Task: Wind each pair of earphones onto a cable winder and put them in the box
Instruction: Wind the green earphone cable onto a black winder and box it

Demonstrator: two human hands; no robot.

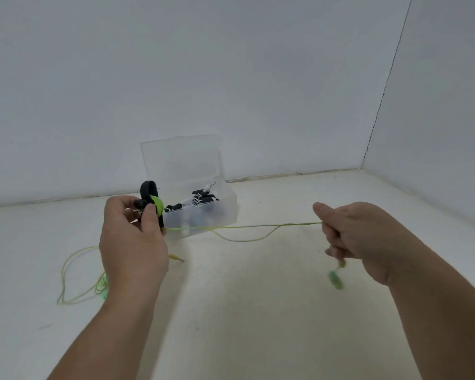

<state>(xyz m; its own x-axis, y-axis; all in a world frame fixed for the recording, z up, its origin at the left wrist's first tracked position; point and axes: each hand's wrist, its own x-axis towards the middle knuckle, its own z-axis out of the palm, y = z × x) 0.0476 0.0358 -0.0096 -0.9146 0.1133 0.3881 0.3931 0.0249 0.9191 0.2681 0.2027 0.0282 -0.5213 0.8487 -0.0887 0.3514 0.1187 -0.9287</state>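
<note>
Tabletop: cable (244,227) stretched between hands

A pale cream desk (258,311), faintly scuffed and speckled, is enclosed by plain white walls. The back wall (203,78) is met by the right-hand wall (444,105) at a thin dark seam. Soft, even light is cast throughout.

Box (203,215) – frosted translucent plastic; cable winder (148,192) – matt black.

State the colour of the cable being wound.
Yellow-green cable, clearest in the head view.
</note>
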